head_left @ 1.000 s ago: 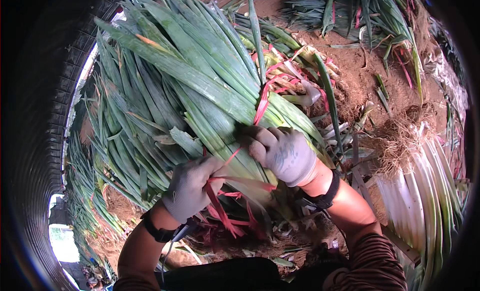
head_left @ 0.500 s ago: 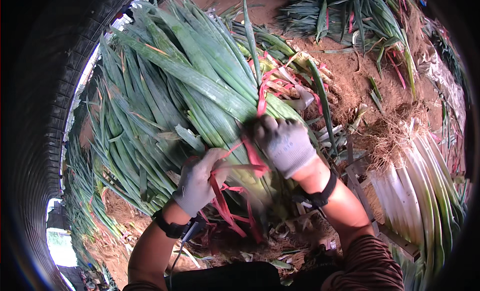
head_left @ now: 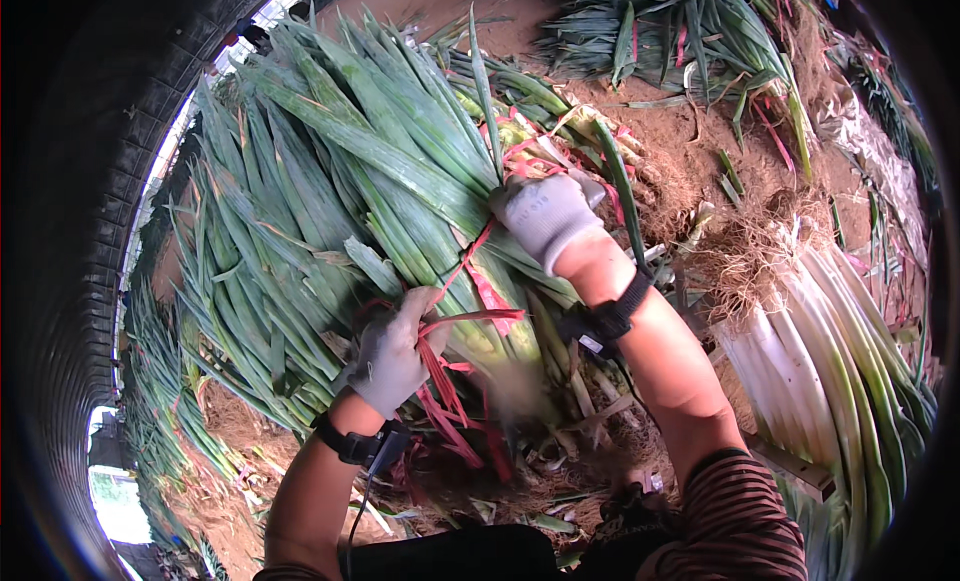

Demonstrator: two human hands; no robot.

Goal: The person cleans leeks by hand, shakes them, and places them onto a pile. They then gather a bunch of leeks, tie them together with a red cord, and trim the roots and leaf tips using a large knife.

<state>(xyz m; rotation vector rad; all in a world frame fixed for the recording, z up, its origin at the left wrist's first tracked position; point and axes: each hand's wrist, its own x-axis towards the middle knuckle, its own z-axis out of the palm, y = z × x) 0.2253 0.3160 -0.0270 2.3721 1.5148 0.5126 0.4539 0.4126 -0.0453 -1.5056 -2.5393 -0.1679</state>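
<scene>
A thick bundle of long green onions [head_left: 425, 206] lies before me, its leaves fanning toward the upper left. My left hand [head_left: 390, 356], in a light knit glove, is closed on red plastic ribbon [head_left: 470, 321] at the near side of the bundle. Across the stalks the ribbon runs as a narrow strand up to my right hand [head_left: 548, 216]. That hand, gloved too, is closed at the bundle's far side with the strand's end at its fingers; the fingertips are partly hidden. Loose ribbon tails hang below my left hand.
Trimmed green onions with white stalks and matted roots [head_left: 820, 361] lie at the right. Another leafy pile [head_left: 690, 41] is at the far right, beside brown soil [head_left: 690, 131]. A dark ribbed wall [head_left: 90, 231] curves along the left. Root scraps litter the near ground.
My right hand has moved up and slightly left, drawing the red ribbon into a longer strand over the bundle. My left hand has stayed nearly in place.
</scene>
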